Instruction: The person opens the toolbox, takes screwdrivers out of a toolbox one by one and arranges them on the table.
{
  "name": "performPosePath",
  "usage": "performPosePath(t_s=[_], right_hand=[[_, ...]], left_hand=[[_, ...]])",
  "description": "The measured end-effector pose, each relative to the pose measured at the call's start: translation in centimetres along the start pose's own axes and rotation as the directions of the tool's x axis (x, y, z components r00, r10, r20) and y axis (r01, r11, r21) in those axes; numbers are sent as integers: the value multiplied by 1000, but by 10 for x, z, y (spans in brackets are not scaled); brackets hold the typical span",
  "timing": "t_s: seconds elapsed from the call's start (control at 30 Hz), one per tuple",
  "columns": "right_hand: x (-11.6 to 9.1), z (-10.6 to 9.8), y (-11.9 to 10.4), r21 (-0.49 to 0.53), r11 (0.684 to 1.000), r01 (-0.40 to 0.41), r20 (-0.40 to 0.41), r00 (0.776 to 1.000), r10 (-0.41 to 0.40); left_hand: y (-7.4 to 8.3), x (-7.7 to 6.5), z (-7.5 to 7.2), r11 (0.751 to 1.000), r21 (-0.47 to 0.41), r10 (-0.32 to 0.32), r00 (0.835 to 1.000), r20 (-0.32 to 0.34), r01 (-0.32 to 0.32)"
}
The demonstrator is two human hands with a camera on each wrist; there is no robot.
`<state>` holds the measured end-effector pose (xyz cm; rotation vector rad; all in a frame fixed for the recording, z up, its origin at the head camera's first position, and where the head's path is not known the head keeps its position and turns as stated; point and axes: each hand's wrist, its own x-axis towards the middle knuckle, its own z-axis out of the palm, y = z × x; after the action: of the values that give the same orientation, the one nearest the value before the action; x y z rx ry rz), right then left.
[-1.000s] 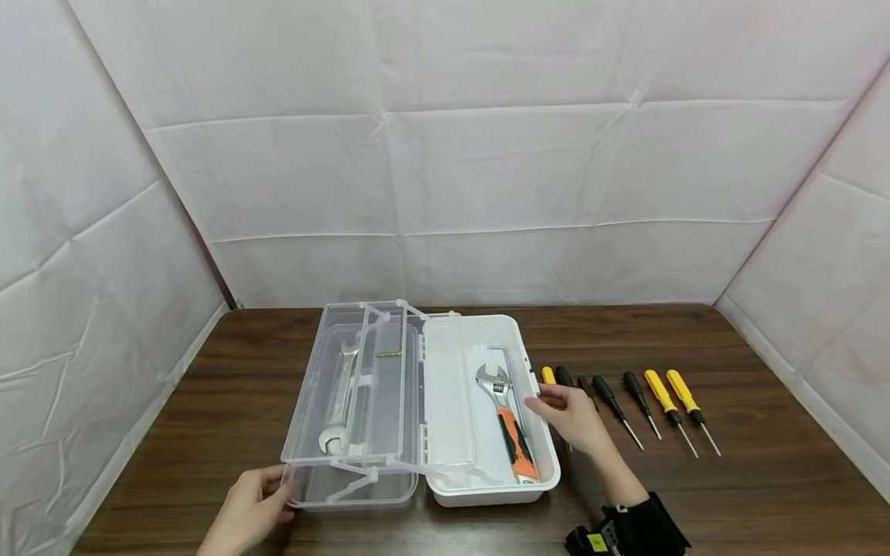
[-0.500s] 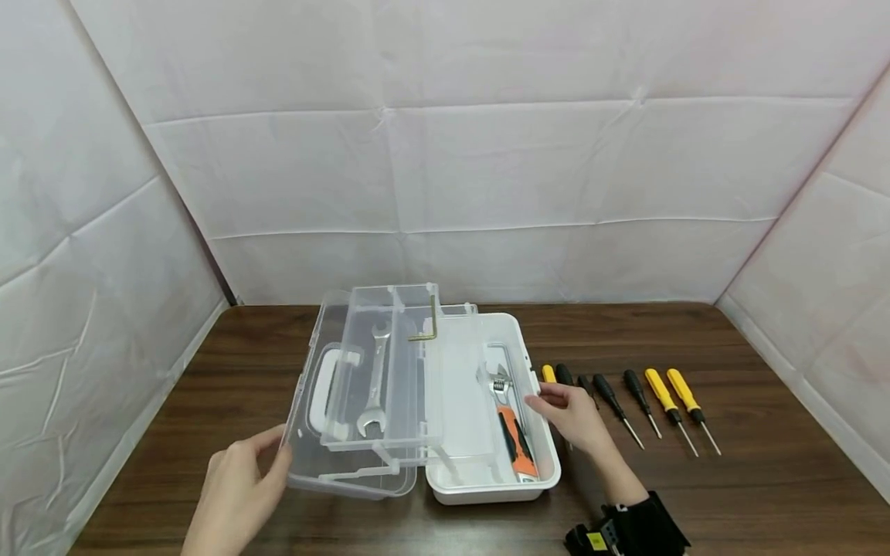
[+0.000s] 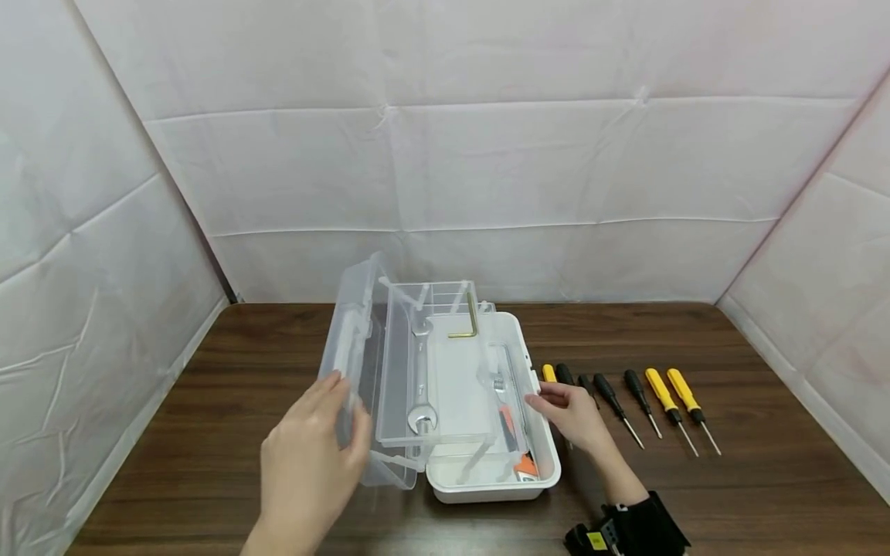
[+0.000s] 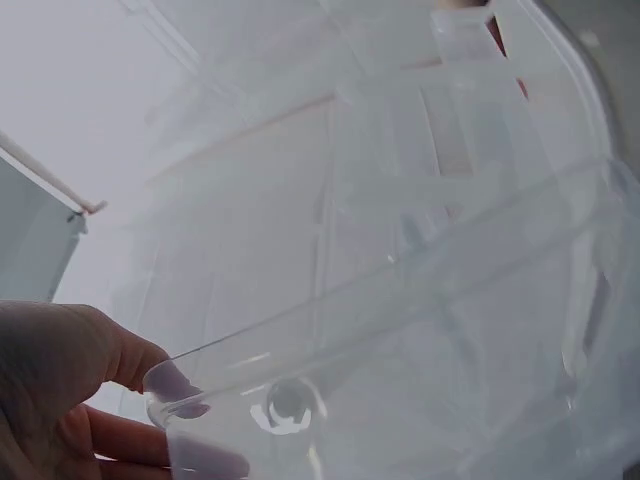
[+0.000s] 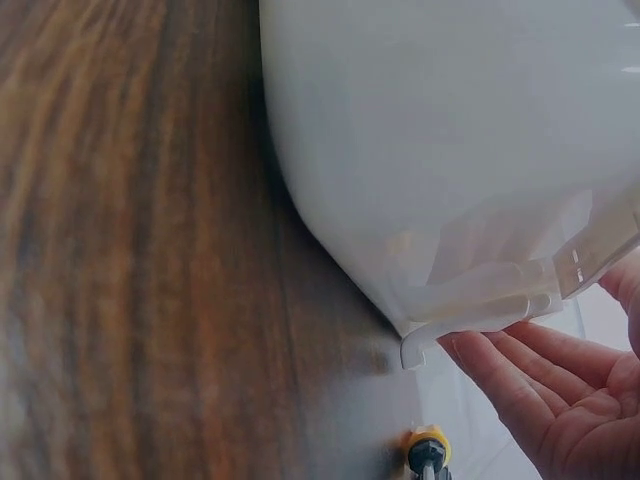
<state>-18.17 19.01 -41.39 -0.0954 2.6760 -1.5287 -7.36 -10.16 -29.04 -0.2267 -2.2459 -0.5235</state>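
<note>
A white plastic toolbox stands with its clear lid raised at a steep tilt on the left. My left hand grips the lid's outer edge; in the left wrist view, thumb and fingers pinch the clear plastic lid. A clear tray hangs partly over the box, carrying a combination wrench and a brass-coloured hex key. Beneath it lies an adjustable wrench with an orange-black handle, partly veiled by the tray. My right hand holds the box's right rim beside a latch.
Right of the box, several screwdrivers lie in a row on the brown wooden table, among them a black one and a yellow one. White cloth walls enclose the table at the back and sides.
My left hand has lifted the lid up and to the right from lying back. The linked tray has swung right over the box with its tools. My right hand stays at the rim.
</note>
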Motion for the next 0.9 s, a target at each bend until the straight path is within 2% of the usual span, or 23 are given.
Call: performPosePath(t_s=[0.17,0.27,0.33,0.43,0.5,0.57,0.63,0.67,0.7,0.73,0.8,0.87,0.9], right_hand=[[0,-3,-1,20,1000,-16,16,1000,16],[0,-6,-2,48,999,-9,-31,999,11],[-1,-10,-2,61,998,27,-111,994,-20],[-1,-15,1,117,980,161,-232,964,-131],[-7,-19,-9,155,965,213,-257,952,-168],[-14,-21,-21,236,946,220,-237,958,-164],[-9,-19,-9,346,903,257,-189,961,-201],[-13,-19,-17,390,888,244,-161,967,-195],[-16,-19,-21,445,860,251,-134,968,-213],[-11,-16,-8,528,799,288,-108,956,-273],[-18,-16,-14,630,718,296,-44,936,-348],[-37,-18,-48,675,689,263,11,930,-366],[-39,-18,-50,705,663,251,41,919,-392]], left_hand=[[19,7,14,994,16,110,991,-75,-109],[30,9,21,987,29,159,982,-101,-157],[37,10,26,982,45,186,977,-102,-183],[48,10,32,973,84,223,970,-94,-215],[55,10,37,965,116,247,965,-89,-236],[62,10,42,956,143,271,958,-99,-255],[69,10,46,947,165,293,950,-106,-274],[72,9,48,944,173,301,948,-107,-281],[75,9,50,940,182,311,944,-107,-289],[78,8,52,935,191,320,942,-101,-297],[84,7,56,925,212,336,939,-72,-315],[90,5,61,913,234,351,936,-34,-334],[93,5,63,905,246,360,933,-12,-346]])
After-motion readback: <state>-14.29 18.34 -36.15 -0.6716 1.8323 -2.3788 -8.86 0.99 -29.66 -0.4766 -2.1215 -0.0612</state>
